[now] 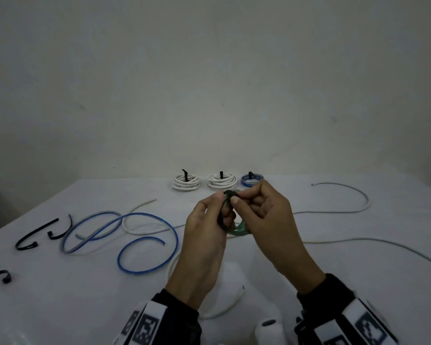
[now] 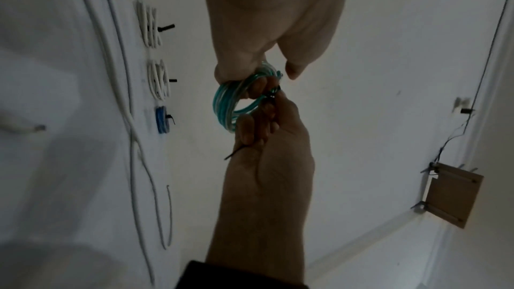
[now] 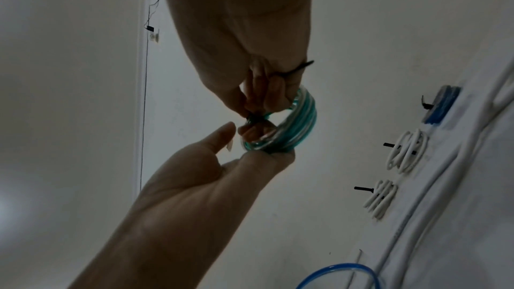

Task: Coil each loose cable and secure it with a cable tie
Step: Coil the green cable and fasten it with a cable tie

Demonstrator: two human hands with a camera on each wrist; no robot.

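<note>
Head view shows three tied coils done at the far surface edge. Your left hand grips the green coil held above the surface; your right hand pinches its black tie, apparently tightening. Blue cable and white cables remain loose.

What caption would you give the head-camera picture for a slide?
Two hands, left and right, fasten a black tie round a green coil; three tied coils wait behind.

White table, loose cables, three tied coils, seemingly spare ties
</note>
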